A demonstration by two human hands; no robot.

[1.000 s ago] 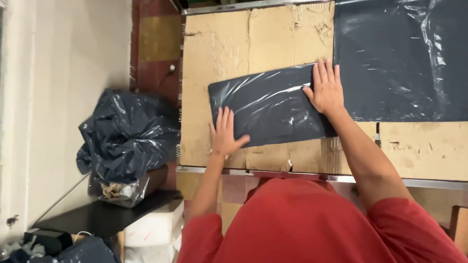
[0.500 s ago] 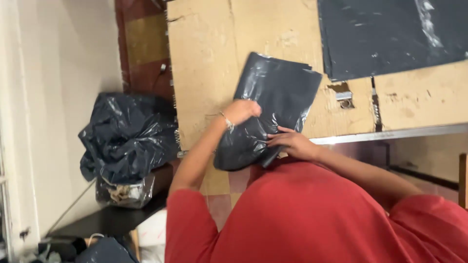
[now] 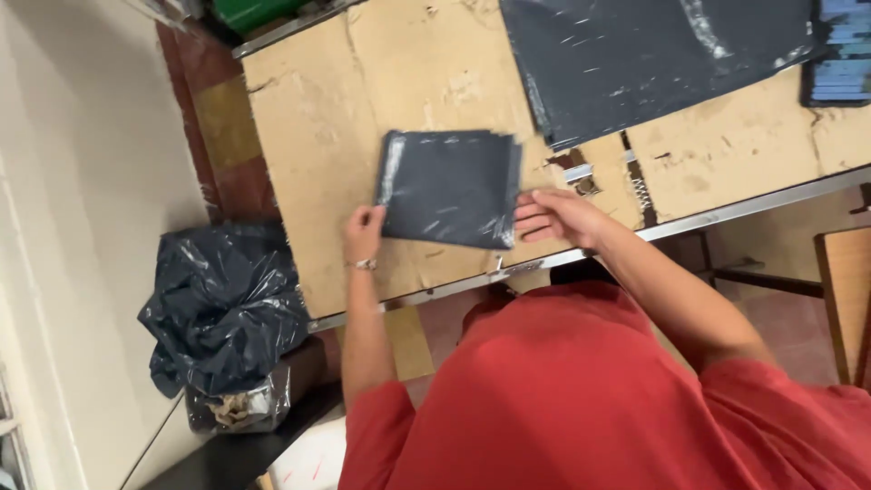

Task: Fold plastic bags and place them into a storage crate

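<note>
A folded dark plastic bag [image 3: 449, 186] is lying on the cardboard-covered bench [image 3: 308, 136], near its front edge. The left hand [image 3: 363, 233] is gripping the bag's near left corner; the right hand [image 3: 555, 218] is touching its right edge, fingers open. One larger dark sheet [image 3: 653, 59] is lying farther right. One stuffed black bag [image 3: 222, 304] is sitting on the floor, left of the bench.

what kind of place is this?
Probably a small packing or workshop room: a worn worktable topped with cardboard, dark plastic sheets stacked on it, a folded bag between both hands, and a full bin bag on the floor.
</note>
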